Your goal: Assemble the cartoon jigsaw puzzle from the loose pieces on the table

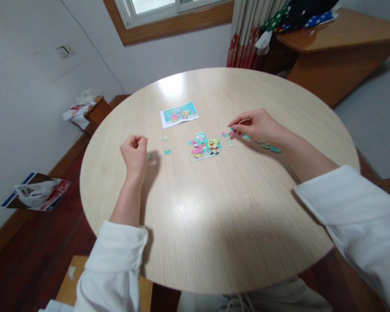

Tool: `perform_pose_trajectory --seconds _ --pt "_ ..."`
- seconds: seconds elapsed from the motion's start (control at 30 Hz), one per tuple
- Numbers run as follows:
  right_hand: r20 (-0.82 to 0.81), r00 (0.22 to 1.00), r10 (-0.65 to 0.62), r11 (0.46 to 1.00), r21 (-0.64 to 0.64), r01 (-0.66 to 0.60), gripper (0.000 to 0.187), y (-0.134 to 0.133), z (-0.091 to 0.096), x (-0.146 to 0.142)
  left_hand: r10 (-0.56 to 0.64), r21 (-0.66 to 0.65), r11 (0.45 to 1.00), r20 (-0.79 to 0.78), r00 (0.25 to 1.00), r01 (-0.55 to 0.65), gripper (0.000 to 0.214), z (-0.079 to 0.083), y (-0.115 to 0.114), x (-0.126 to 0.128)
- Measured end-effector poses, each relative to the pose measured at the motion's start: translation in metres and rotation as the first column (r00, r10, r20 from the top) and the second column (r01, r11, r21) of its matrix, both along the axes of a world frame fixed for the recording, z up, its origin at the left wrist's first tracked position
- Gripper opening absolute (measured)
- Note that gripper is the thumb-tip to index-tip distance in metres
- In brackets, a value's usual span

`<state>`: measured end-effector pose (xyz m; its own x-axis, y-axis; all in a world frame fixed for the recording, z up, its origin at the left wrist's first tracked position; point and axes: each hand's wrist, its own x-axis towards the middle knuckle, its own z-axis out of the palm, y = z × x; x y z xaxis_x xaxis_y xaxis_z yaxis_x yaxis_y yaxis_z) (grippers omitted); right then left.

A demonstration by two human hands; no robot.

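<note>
A partly joined jigsaw puzzle [204, 147] with cartoon figures lies in the middle of the round table [195, 216]. To its right, my right hand [258, 124] is closed in a pinch, thumb and forefinger on a small teal-and-pink puzzle piece [232, 130]. Several more pieces [271, 147] lie beneath and beside that hand, partly hidden by it. My left hand [134, 156] is a fist at the left, with nothing showing in it. Just beside it lies a green piece [150, 157]; two other loose pieces [167, 151] are between the fist and the puzzle.
Behind the puzzle lies a printed picture sheet [179, 115] with the same cartoon figures. A wooden desk [344, 34] with cloth items stands at the back right, beside a curtain [250, 34]. A plastic bag [37, 193] is on the floor at left.
</note>
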<state>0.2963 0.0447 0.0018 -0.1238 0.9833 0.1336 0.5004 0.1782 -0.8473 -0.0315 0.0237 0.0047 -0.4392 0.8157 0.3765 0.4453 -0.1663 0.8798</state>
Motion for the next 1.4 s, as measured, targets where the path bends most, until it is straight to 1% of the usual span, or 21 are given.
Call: perform_pose_trajectory --seconds 0.1,0.27,0.43,0.53,0.7,0.83,0.93,1.0,1.07,1.17,1.23,1.27,1.4 --pt "-0.024 0.999 0.022 1.0 -0.002 -0.022 0.006 0.003 -0.003 0.002 -0.014 -0.01 1.0 -0.011 1.0 0.014 0.012 0.0 -0.001 0.001" --pt "-0.05 0.996 0.078 0.996 0.041 -0.076 0.012 0.006 -0.008 0.006 -0.035 0.006 0.999 -0.003 0.999 0.035 0.011 -0.001 -0.001 0.001" --pt "-0.001 0.999 0.039 0.999 0.011 -0.039 0.003 0.004 -0.004 0.004 -0.044 -0.001 0.999 0.015 0.999 0.044 0.01 -0.002 -0.001 0.001" --pt "0.016 1.0 0.024 1.0 -0.015 -0.024 0.006 0.002 -0.001 0.002 -0.058 -0.006 0.998 0.024 0.998 0.058 0.01 -0.003 0.0 0.001" --pt "0.01 0.999 0.045 0.999 0.026 -0.046 0.005 0.003 -0.003 0.003 -0.069 -0.027 0.997 0.017 0.997 0.069 0.01 -0.004 0.0 0.001" --pt "0.017 0.999 0.032 0.999 0.029 -0.032 0.002 0.005 -0.005 0.003 -0.074 -0.034 0.997 0.017 0.997 0.074 0.01 -0.003 -0.001 0.003" --pt "-0.034 0.999 0.034 0.999 0.042 -0.032 0.005 0.002 -0.006 -0.005 -0.094 -0.041 0.995 0.002 0.996 0.094 0.011 -0.001 -0.003 0.007" --pt "-0.095 0.995 0.031 0.999 0.037 -0.027 0.006 -0.003 -0.006 -0.015 -0.149 -0.049 0.988 -0.02 0.989 0.148 0.01 -0.002 -0.004 0.013" --pt "-0.153 0.988 0.014 1.0 0.006 -0.013 0.007 -0.009 -0.007 -0.028 -0.244 -0.079 0.968 -0.064 0.968 0.238 0.01 -0.006 -0.006 0.02" --pt "-0.211 0.977 0.039 0.999 0.028 -0.033 0.012 -0.019 -0.008 -0.047 -0.377 -0.105 0.925 -0.125 0.918 0.365 0.006 -0.014 -0.009 0.032" --pt "-0.26 0.964 0.054 0.999 0.019 -0.051 0.015 -0.023 -0.01 -0.056 -0.451 -0.124 0.892 -0.183 0.874 0.434 0.003 -0.019 -0.012 0.04" --pt "-0.282 0.958 0.06 0.998 0.011 -0.059 0.017 -0.025 -0.011 -0.06 -0.474 -0.126 0.88 -0.217 0.853 0.457 0.001 -0.021 -0.013 0.045" --pt "-0.331 0.938 0.102 0.994 0.007 -0.106 0.019 -0.028 -0.013 -0.067 -0.549 -0.111 0.832 -0.31 0.776 0.544 0.012 -0.025 -0.016 0.059"
